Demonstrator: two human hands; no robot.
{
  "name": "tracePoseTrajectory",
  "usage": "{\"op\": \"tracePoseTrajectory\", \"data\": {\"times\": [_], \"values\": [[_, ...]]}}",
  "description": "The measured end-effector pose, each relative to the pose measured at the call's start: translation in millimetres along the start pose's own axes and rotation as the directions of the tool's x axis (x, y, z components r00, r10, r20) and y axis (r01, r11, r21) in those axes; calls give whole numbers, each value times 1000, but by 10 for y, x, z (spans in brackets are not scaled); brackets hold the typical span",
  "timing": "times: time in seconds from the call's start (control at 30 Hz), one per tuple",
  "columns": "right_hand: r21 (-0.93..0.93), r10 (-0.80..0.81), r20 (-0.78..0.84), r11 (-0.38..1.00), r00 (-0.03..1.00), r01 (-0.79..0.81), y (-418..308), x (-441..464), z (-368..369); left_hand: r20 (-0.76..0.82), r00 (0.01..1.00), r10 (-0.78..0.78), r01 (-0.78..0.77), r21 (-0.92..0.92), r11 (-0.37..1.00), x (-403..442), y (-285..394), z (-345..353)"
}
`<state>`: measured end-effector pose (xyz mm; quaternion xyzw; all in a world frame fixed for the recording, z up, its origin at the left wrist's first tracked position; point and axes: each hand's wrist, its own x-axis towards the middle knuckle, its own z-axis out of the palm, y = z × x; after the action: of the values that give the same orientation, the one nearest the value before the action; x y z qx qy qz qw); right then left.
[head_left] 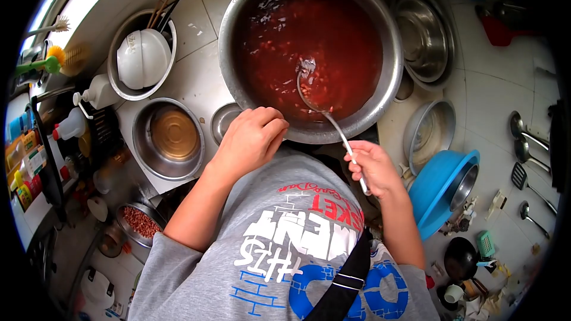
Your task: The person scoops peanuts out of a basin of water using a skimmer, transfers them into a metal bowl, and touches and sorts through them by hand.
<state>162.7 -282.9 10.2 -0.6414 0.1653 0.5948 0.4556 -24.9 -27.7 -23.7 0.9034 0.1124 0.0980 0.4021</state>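
A large metal basin (389, 83) holds dark red liquid (285, 41) with small pale reddish pieces in it, perhaps beans or peanuts. My right hand (375, 166) is closed around the handle of a metal ladle (338, 128), to the right of the basin's near rim. The ladle's shaft crosses that rim, and its bowl lies in the liquid, partly under the surface, near some of the pieces. At the near left of the basin, my left hand (253, 137) has its fingers curled in beside the rim. Its fingertips are turned away, so whatever they may hold is hidden.
To the left stand a metal bowl with white bowls (143, 59) and a pot with a gold-coloured disc (175, 134). Lower left is a bowl of reddish peanuts or beans (140, 223). A blue basin (443, 196) stands at right; utensils (523, 151) hang on the tiled wall.
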Motion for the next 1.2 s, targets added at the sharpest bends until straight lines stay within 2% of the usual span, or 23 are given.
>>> {"op": "tracePoseTrajectory", "data": {"times": [0.17,0.37,0.47,0.53,0.57,0.67,0.87,0.93,1.03,1.13,1.2], "values": [[-454,-261,-205,879,943,145,-282,164,-225,-12,1000,-4,4,-5,1000,-21,-5,-16],[-759,-525,-200,617,827,209,-813,677,-165,-7,1000,-13,13,2,1000,-53,8,-33],[-937,-800,30,185,599,295,-868,950,24,-26,1000,-5,5,-2,1000,-69,20,-41],[-939,-794,-7,215,608,270,-891,945,298,-28,999,-17,17,4,1000,-76,15,-55],[-944,-794,27,180,608,277,-882,921,406,-27,999,-25,25,5,1000,-90,18,-58],[-900,-780,103,191,617,392,-731,937,524,-28,999,-28,28,2,1000,-101,7,-60],[-833,-695,260,190,671,520,-446,769,662,-20,1000,-17,17,-8,1000,-72,13,-50],[-815,-613,302,230,730,531,-394,682,643,-20,1000,-18,18,-3,1000,-53,36,-59],[-662,-275,211,666,938,345,-382,554,554,-13,1000,-20,20,1,1000,-55,32,-50],[-434,-142,203,874,969,218,-421,347,487,-18,1000,-12,12,-2,1000,-57,19,-33],[-398,-148,209,890,967,222,-404,275,414,-19,1000,-11,11,-3,1000,-52,19,-25]]}}
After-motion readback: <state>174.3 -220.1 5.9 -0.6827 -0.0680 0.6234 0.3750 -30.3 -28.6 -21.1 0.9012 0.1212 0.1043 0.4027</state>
